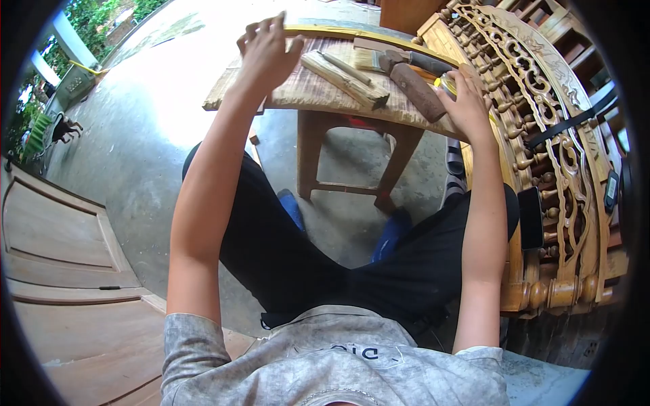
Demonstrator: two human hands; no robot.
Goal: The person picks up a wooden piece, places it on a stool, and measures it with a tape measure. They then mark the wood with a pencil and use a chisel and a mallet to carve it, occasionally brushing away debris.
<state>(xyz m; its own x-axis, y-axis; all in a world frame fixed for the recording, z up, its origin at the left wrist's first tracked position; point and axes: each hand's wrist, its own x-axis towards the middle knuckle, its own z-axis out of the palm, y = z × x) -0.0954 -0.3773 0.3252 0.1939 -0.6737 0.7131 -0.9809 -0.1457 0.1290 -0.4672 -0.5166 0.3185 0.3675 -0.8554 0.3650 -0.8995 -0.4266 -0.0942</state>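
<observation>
My left hand [264, 57] is raised over the left part of a wooden board [288, 95], fingers apart and holding nothing. At the board's right end my right hand [470, 103] curls around a small round yellow thing [445, 84], mostly hidden by the fingers. Beside that hand lies a reddish-brown block [416, 91]. Behind the block rests a hammer-like tool [391, 60] with a dark handle, next to the pale bristles of a brush [367, 59]. Nearer the board's middle are a rough split wood piece [342, 80] and a thin stick [347, 68].
A brown plastic stool [308, 152] stands under the board, between my legs. Along the board's far edge runs a yellow strip [332, 30]. To the right is a carved wooden bench [555, 149] with a black phone [531, 218]. Wooden panels [68, 237] lie at left.
</observation>
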